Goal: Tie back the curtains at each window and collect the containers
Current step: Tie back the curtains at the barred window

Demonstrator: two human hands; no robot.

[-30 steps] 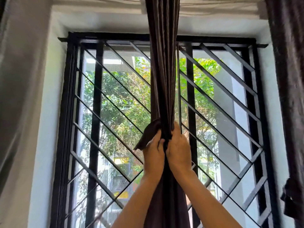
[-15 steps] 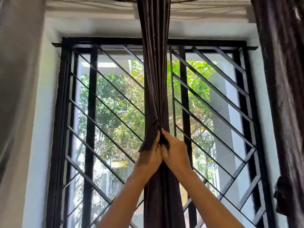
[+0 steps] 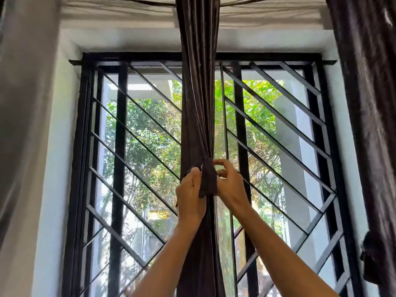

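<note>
A dark brown curtain [image 3: 198, 108] hangs gathered into a narrow bunch down the middle of the barred window [image 3: 278, 133]. A matching tie band [image 3: 208, 181] is wrapped round the bunch at about mid height, and its loose end hangs down as a flap between my hands. My left hand [image 3: 190, 196] grips the bunch and the band from the left, thumb on the band. My right hand [image 3: 230, 185] is at the flap's right edge, forefinger and thumb curved with a gap between them; its other fingers are hidden behind the flap. No containers are in view.
Black diagonal grille bars [image 3: 137, 151] cover the panes behind the curtain. A second dark curtain [image 3: 372, 125] hangs at the right edge with a knotted tie [image 3: 371, 262] low down. A pale drape [image 3: 19, 116] fills the left edge.
The band's end now hangs down in front as a flap. My right hand has let go its tight grip and spread thumb and forefinger. Both hands sit slightly lower in view.
</note>
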